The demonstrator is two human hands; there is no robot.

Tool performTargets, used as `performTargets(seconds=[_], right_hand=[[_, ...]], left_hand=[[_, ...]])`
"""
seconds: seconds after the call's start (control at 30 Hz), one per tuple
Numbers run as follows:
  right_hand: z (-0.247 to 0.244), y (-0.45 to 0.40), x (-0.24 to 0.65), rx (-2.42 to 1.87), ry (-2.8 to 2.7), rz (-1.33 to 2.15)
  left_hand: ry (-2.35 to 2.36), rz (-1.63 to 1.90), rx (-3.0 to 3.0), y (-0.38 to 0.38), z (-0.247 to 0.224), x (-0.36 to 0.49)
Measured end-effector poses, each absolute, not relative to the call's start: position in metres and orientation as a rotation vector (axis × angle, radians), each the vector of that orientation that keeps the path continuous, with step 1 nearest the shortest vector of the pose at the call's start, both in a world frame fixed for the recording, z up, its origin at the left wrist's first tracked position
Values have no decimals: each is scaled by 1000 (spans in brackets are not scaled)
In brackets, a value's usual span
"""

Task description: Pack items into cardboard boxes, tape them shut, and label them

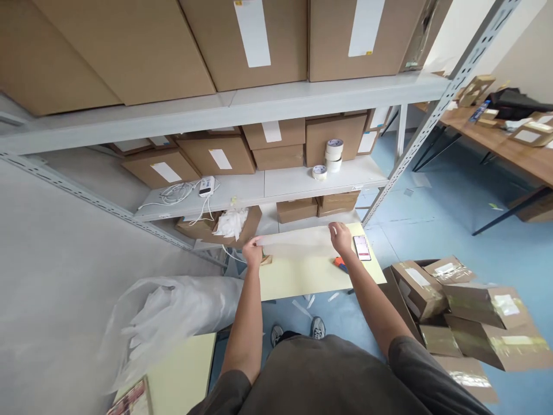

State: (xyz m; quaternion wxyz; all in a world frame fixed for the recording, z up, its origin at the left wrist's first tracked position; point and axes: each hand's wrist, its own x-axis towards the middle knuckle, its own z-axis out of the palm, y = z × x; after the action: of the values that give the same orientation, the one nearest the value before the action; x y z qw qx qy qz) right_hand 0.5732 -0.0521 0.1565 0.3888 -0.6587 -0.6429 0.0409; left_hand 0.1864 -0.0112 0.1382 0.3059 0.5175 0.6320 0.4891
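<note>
A translucent white sheet of packing material (298, 241) is stretched sideways above the pale yellow table (298, 282). Its left end is pinched in my left hand (253, 252), and my right hand (341, 237) grips the other end. Just right of my right hand lies a phone (362, 248) with its screen lit. An orange and blue tool (340, 263) rests beside my right forearm, partly hidden, its kind unclear. Close to my left hand is a small brown piece (266, 260), mostly covered.
Shelving (242, 196) with cardboard boxes (216, 153), tape rolls (334, 151) and a coiled white cable (175, 193) stands ahead. A large roll of plastic wrap (185, 305) lies at left. Cartons (470, 317) are piled on the floor at right; a wooden desk (501, 141) is beyond.
</note>
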Motion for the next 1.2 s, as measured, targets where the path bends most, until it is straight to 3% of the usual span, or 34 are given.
performTargets(seconds=[0.13, 0.23, 0.47, 0.6, 0.7, 0.83, 1.03, 1.2], right_hand=[[142, -68, 554, -1492, -1617, -53], [100, -92, 542, -1564, -1749, 116], [-5, -124, 526, -2032, -1820, 731], [-40, -124, 523, -2164, -1887, 970], [-62, -128, 521, -2189, -1971, 1160], [-78, -139, 517, -2236, -2006, 1167], [-66, -127, 510, -2362, -1994, 1113], [-49, -87, 450, -2150, -1995, 1001]], left_hand=[[1502, 1419, 1318, -19, 131, 162], [1529, 1282, 1283, -41, 97, 150], [1781, 736, 1446, -65, 3, 142], [1673, 213, 1663, -58, -34, 138], [1554, 31, 1682, -59, -54, 133], [1441, -250, 1863, -67, -65, 122], [1447, -230, 1944, -72, -66, 110], [1553, 92, 1946, -54, -65, 95]])
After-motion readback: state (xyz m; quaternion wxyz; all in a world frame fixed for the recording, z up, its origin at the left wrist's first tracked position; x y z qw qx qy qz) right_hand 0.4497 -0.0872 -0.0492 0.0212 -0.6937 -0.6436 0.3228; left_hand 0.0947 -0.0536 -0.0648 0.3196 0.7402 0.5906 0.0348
